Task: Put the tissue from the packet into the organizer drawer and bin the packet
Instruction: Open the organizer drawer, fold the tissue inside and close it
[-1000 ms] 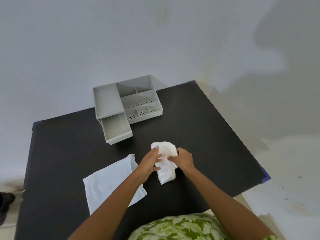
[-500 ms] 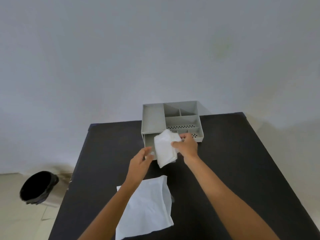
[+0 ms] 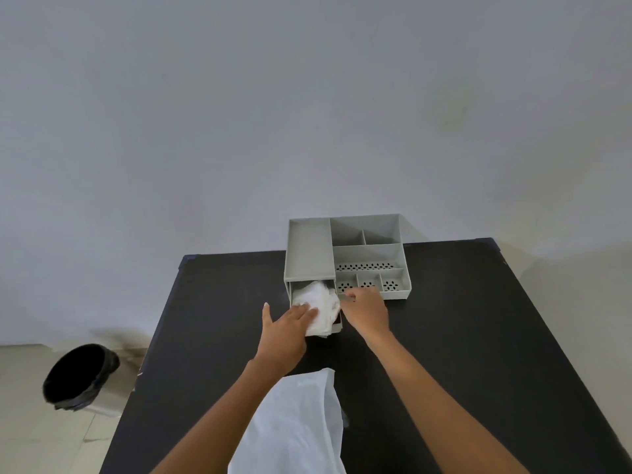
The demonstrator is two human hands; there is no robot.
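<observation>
My left hand point(image 3: 287, 328) and the tissue point(image 3: 319, 307) fill the open drawer point(image 3: 337, 328), my right hand point(image 3: 366, 311) crowding its right edge. Black table point(image 3: 478, 336) lies bare right of my arm; the packet point(image 3: 301, 422) covers the near middle. The bin point(image 3: 80, 374) stands open-mouthed on the floor, left.

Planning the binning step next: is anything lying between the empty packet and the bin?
Nothing visible does. The packet lies on the near part of the table; the bin stands open on the floor, left of the table.
</observation>
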